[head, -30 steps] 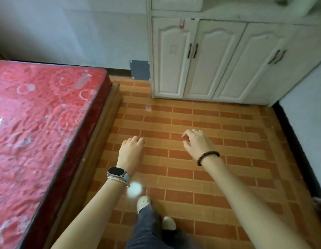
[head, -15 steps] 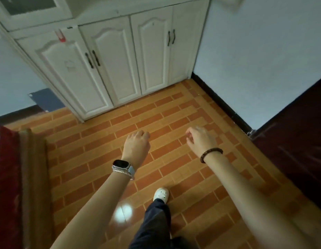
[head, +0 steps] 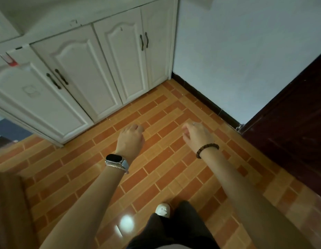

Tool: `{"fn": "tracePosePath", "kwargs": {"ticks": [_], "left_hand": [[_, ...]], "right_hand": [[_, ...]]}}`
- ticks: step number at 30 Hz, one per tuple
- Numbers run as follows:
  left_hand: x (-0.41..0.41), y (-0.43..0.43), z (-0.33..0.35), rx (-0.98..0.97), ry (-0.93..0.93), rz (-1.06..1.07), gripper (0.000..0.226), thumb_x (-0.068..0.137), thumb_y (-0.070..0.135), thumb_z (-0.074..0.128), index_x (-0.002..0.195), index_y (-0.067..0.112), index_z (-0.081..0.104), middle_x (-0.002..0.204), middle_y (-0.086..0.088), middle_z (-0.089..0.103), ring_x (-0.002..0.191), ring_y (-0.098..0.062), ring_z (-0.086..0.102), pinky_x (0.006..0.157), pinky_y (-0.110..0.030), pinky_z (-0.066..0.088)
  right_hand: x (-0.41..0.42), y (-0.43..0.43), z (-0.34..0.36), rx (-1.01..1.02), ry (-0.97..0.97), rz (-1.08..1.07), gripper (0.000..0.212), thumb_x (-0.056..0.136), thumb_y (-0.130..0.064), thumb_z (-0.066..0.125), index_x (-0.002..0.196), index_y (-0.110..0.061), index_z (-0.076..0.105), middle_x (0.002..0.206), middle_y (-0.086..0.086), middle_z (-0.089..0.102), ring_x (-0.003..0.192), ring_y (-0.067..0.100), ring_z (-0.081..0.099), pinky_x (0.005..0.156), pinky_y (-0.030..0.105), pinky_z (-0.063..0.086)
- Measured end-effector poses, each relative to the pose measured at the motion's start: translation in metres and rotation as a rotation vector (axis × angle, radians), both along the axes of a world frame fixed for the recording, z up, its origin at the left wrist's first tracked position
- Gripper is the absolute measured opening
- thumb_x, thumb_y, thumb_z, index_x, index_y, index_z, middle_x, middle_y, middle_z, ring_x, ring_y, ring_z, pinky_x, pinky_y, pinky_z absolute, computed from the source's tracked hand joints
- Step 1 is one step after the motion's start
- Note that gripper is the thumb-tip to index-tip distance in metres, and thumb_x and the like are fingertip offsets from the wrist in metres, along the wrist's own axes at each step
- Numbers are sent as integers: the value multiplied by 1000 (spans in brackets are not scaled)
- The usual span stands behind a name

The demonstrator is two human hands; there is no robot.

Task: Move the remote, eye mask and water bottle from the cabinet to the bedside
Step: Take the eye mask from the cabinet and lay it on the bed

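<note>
The white cabinet [head: 80, 72] stands ahead on the left, its lower doors closed, with dark handles. No remote, eye mask or water bottle shows in this view. My left hand [head: 131, 139], with a watch on the wrist, hangs over the brick-pattern floor a step from the cabinet, fingers loosely curled and holding nothing. My right hand [head: 197, 135], with a bead bracelet on the wrist, hangs beside it, fingers loose and apart, also holding nothing.
A pale wall [head: 246, 60] meets the cabinet at the right corner. A dark red door [head: 291, 123] stands at the right. The brown wooden bed frame edge [head: 6, 203] shows at the lower left. My white shoe [head: 162, 209] is on the floor [head: 165, 168] below.
The view has swung right: the red bed has left the frame and the cabinet, wall and dark door have come in. Both hands stay held out in front, holding nothing.
</note>
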State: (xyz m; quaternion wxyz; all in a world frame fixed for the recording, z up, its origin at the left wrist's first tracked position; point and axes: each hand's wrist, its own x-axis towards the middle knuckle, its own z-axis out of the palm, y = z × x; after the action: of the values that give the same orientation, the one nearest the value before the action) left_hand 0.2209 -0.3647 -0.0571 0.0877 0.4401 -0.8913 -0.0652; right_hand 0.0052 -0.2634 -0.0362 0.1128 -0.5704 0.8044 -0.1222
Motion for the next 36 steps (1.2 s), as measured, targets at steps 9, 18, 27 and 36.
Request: {"fn": "tracePosePath", "kwargs": {"ticks": [9, 18, 27, 36], "left_hand": [[-65, -64, 3, 1, 0, 25, 18, 91, 14, 53, 106, 11, 62, 99, -6, 62, 88, -25, 58, 76, -36, 49], [-171, -142, 8, -20, 26, 98, 20, 91, 15, 53, 108, 15, 63, 102, -4, 63, 92, -24, 59, 81, -38, 49], [-244, -201, 17, -35, 42, 150, 17, 89, 13, 54, 102, 11, 64, 96, -7, 65, 88, -27, 59, 79, -40, 49], [-281, -282, 11, -42, 45, 165, 20, 91, 16, 53, 107, 11, 63, 101, -7, 65, 90, -24, 60, 84, -40, 49]], "right_hand": [[-67, -76, -2, -9, -20, 6, 20, 94, -22, 56, 113, -19, 60, 110, 1, 64, 100, 18, 60, 80, 35, 56], [-176, -166, 4, -38, -5, 60, 17, 94, -23, 56, 110, -21, 59, 108, -2, 62, 99, 15, 58, 71, 25, 48], [-259, -239, 14, -72, 27, 133, 20, 93, -23, 55, 112, -19, 60, 105, 0, 63, 101, 18, 57, 76, 29, 49], [-303, -320, 9, -59, 5, 141, 21, 95, -22, 54, 114, -18, 60, 109, 0, 63, 103, 17, 57, 80, 28, 49]]}}
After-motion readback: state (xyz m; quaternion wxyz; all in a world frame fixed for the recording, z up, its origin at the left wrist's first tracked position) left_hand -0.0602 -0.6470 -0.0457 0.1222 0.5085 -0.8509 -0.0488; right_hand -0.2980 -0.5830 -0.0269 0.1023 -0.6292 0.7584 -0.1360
